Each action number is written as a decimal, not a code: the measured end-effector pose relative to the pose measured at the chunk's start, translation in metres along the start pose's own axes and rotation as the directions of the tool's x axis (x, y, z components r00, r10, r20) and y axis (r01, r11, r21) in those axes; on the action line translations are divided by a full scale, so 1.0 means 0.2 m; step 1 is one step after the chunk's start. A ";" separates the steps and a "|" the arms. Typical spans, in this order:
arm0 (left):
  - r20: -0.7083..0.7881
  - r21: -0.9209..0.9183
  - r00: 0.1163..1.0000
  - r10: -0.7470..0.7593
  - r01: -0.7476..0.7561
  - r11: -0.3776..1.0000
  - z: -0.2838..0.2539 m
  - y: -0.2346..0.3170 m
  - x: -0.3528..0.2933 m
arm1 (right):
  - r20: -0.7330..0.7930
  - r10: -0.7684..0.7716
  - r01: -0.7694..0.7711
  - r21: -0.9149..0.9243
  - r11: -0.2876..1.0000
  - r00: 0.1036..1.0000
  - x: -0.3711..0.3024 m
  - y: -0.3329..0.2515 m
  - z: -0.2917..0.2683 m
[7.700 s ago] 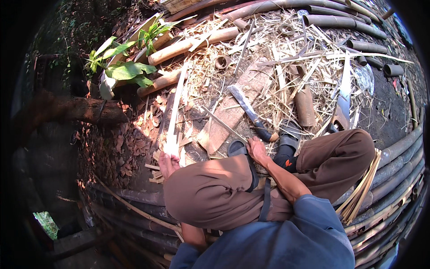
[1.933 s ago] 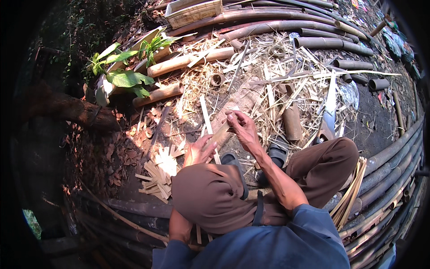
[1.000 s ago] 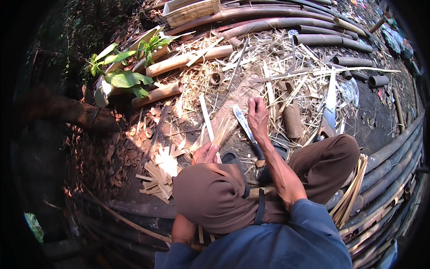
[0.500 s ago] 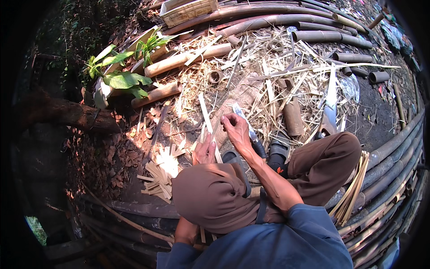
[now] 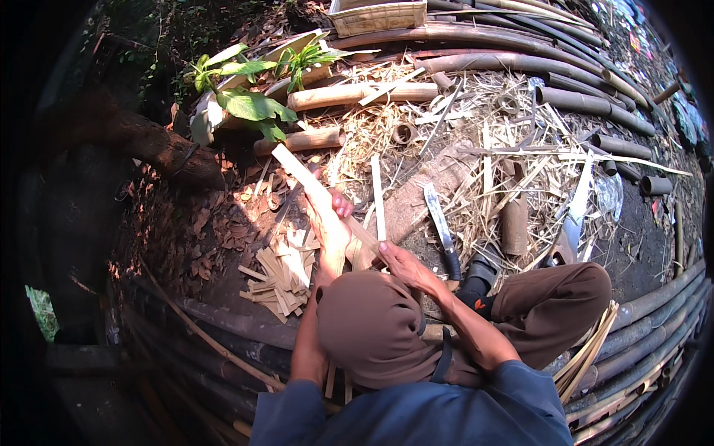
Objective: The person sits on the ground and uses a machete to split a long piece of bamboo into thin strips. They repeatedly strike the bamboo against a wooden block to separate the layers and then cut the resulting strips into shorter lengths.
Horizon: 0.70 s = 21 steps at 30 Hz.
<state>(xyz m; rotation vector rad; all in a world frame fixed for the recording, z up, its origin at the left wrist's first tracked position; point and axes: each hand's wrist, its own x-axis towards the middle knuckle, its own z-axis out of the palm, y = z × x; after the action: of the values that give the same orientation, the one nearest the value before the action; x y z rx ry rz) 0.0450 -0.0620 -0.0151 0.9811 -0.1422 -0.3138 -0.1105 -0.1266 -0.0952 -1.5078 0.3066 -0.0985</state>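
A pale flat bamboo strip runs slantwise across the space in front of my knees. My left hand is wrapped around its middle, the fingertips showing on the right side. My right hand pinches the strip's near end, thumb on top. Just beyond my hands, another narrow bamboo strip points away from me. A knife with a black handle lies right of a wooden plank, near my right foot. Cut bamboo pieces are heaped left of my left forearm.
A handsaw rests at the right, near a short bamboo tube. Shavings cover the ground ahead. Long bamboo poles lie at the right and behind me. A cream crate stands at the far side.
My left hand has closed around a bamboo strip held slantwise. The right hand has come nearer and now pinches its near end. The whole view has shifted, with the scene moving rightward.
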 end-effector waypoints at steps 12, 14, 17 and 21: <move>0.280 0.533 0.957 -0.074 -0.091 0.841 -0.10 0.09 0.21 | 0.034 0.168 -0.171 0.123 0.977 0.985 -0.01 0.09 0.03; 0.261 0.574 0.961 -0.092 -0.078 0.815 -0.15 0.04 0.22 | 0.063 0.205 -0.214 0.233 0.949 0.977 -0.02 0.11 0.08; 0.206 0.601 0.974 -0.097 -0.048 0.798 -0.21 -0.06 0.23 | -0.010 0.240 -0.234 0.187 0.954 0.971 -0.02 0.20 0.05; 0.061 0.823 0.985 -0.161 0.041 0.566 -0.47 -0.44 0.15 | -0.256 0.330 -0.288 0.190 0.939 0.908 0.00 0.40 -0.01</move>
<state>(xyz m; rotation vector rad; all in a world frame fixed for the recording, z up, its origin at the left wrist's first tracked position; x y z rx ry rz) 0.0808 -0.0425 -0.1408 1.9258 -0.3776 -0.4313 -0.1218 -0.1234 -0.1752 -1.2784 0.7527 -0.0828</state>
